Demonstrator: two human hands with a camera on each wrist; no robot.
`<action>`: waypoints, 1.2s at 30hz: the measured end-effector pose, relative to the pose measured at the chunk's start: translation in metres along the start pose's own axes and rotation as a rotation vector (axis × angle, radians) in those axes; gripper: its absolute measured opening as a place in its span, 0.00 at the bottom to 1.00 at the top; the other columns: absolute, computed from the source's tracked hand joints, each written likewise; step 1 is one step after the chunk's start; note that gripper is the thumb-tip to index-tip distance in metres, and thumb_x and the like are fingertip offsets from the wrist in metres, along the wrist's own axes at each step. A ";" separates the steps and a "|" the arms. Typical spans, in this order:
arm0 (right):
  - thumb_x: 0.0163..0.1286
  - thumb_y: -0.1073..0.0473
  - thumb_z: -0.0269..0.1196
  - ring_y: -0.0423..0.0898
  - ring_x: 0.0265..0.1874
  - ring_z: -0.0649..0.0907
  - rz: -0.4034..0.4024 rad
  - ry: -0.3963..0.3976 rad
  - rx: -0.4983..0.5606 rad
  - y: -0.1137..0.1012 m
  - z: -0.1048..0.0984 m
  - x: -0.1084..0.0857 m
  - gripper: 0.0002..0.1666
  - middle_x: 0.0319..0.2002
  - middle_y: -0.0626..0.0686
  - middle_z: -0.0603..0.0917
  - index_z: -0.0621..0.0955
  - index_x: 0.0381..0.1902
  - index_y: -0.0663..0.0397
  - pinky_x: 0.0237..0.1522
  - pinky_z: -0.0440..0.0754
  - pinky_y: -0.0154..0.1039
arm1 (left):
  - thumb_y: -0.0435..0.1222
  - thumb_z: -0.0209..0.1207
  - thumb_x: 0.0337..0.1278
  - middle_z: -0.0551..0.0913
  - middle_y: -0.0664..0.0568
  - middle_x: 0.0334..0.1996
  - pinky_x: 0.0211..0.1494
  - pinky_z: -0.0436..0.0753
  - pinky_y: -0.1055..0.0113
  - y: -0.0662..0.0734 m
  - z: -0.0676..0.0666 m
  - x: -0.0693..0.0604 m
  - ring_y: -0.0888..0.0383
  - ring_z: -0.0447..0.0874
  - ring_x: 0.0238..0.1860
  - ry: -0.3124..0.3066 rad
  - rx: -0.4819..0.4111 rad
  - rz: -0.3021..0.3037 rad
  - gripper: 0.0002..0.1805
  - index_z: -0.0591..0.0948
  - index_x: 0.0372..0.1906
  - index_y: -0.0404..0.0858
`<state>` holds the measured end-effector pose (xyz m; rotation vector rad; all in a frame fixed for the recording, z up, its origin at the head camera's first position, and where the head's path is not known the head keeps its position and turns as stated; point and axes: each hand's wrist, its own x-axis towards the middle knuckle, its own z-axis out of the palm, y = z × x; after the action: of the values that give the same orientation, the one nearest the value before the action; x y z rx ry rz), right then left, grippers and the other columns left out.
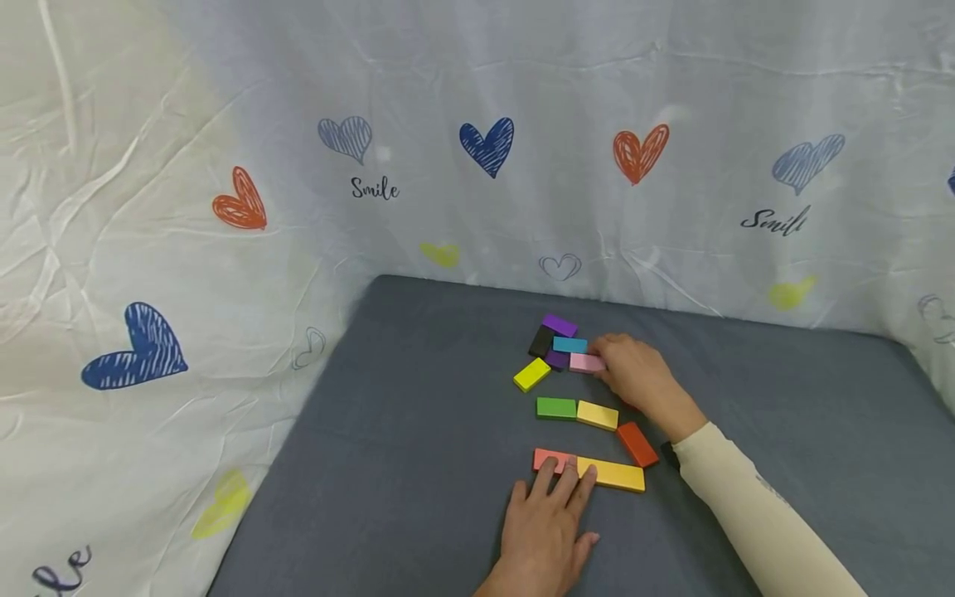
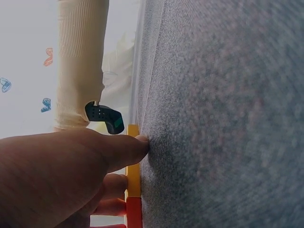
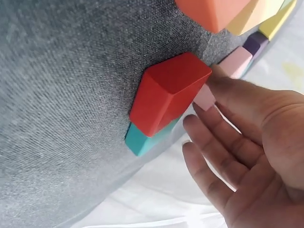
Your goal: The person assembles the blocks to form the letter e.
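My left hand (image 1: 545, 531) lies with extended fingers on a row of a salmon block (image 1: 545, 458) and an orange-yellow block (image 1: 615, 475). In the left wrist view its thumb reaches along the orange-yellow block (image 2: 133, 183). Farther back, my right hand (image 1: 637, 373) pinches the right end of a pink block (image 1: 585, 363) between thumb and fingers; the thumb partly hides it in the right wrist view. Touching or close to the pink block are a blue block (image 1: 569, 345) and a dark purple one (image 1: 556, 361).
Green (image 1: 555, 408), pale yellow (image 1: 597, 414) and orange-red (image 1: 637, 444) blocks form a bent line. Bright yellow (image 1: 531, 375), black (image 1: 540, 340) and purple (image 1: 559, 325) blocks lie farther back. Beside the right hand are a red block (image 3: 168, 92) and a teal block (image 3: 140, 140).
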<state>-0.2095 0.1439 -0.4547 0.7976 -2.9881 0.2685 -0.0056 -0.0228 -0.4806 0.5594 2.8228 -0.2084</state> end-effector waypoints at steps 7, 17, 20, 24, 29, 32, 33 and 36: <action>0.69 0.66 0.73 0.59 0.44 0.85 -0.058 0.073 -0.051 0.000 -0.002 -0.007 0.14 0.43 0.59 0.85 0.88 0.51 0.62 0.47 0.87 0.58 | 0.73 0.46 0.70 0.58 0.72 0.80 0.61 0.76 0.53 0.000 0.000 -0.001 0.61 0.58 0.78 -0.011 -0.012 -0.003 0.43 0.49 0.84 0.71; 0.70 0.66 0.73 0.55 0.50 0.85 -0.250 0.110 0.112 -0.021 -0.008 -0.012 0.16 0.50 0.54 0.87 0.87 0.54 0.56 0.54 0.86 0.54 | 0.72 0.47 0.70 0.61 0.71 0.79 0.59 0.76 0.54 -0.001 0.002 -0.001 0.60 0.59 0.77 0.031 -0.012 0.009 0.42 0.53 0.84 0.69; 0.70 0.66 0.73 0.53 0.52 0.86 -0.304 0.119 0.135 -0.030 -0.009 -0.011 0.17 0.51 0.52 0.87 0.87 0.55 0.54 0.54 0.86 0.53 | 0.72 0.47 0.70 0.61 0.71 0.79 0.60 0.76 0.54 -0.002 0.002 -0.001 0.60 0.59 0.77 0.029 -0.020 0.012 0.42 0.52 0.84 0.69; 0.69 0.66 0.73 0.51 0.51 0.86 -0.379 0.128 0.142 -0.040 -0.008 -0.010 0.17 0.51 0.50 0.87 0.87 0.55 0.52 0.54 0.86 0.51 | 0.72 0.47 0.71 0.60 0.70 0.79 0.59 0.76 0.54 -0.002 0.002 -0.001 0.60 0.59 0.77 0.035 -0.020 0.011 0.42 0.52 0.85 0.69; 0.68 0.68 0.73 0.49 0.51 0.85 -0.457 0.119 0.147 -0.051 -0.004 -0.010 0.17 0.51 0.48 0.86 0.87 0.53 0.50 0.56 0.85 0.51 | 0.72 0.45 0.71 0.60 0.70 0.80 0.59 0.77 0.54 -0.001 0.002 -0.002 0.60 0.59 0.77 0.039 -0.004 0.013 0.42 0.50 0.85 0.69; 0.69 0.67 0.73 0.48 0.53 0.85 -0.485 0.102 0.139 -0.057 -0.003 -0.011 0.17 0.51 0.46 0.87 0.88 0.53 0.48 0.59 0.83 0.50 | 0.72 0.43 0.72 0.59 0.70 0.80 0.59 0.77 0.54 -0.001 0.002 -0.001 0.60 0.58 0.78 0.031 0.007 0.013 0.42 0.49 0.85 0.70; 0.69 0.67 0.73 0.48 0.54 0.85 -0.490 0.095 0.134 -0.058 -0.003 -0.011 0.17 0.52 0.46 0.87 0.88 0.54 0.47 0.60 0.83 0.50 | 0.73 0.43 0.72 0.58 0.70 0.80 0.59 0.77 0.54 -0.001 0.002 -0.001 0.60 0.58 0.78 0.030 0.009 0.013 0.42 0.49 0.85 0.70; 0.70 0.65 0.73 0.48 0.57 0.84 -0.500 0.070 0.111 -0.061 -0.001 -0.012 0.18 0.54 0.46 0.87 0.88 0.55 0.46 0.62 0.82 0.51 | 0.72 0.44 0.72 0.58 0.70 0.80 0.58 0.77 0.55 -0.001 0.003 -0.002 0.60 0.58 0.77 0.033 0.010 0.010 0.42 0.50 0.85 0.70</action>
<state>-0.1690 0.0976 -0.4446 1.4669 -2.6105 0.4267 -0.0039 -0.0249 -0.4826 0.5842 2.8519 -0.2135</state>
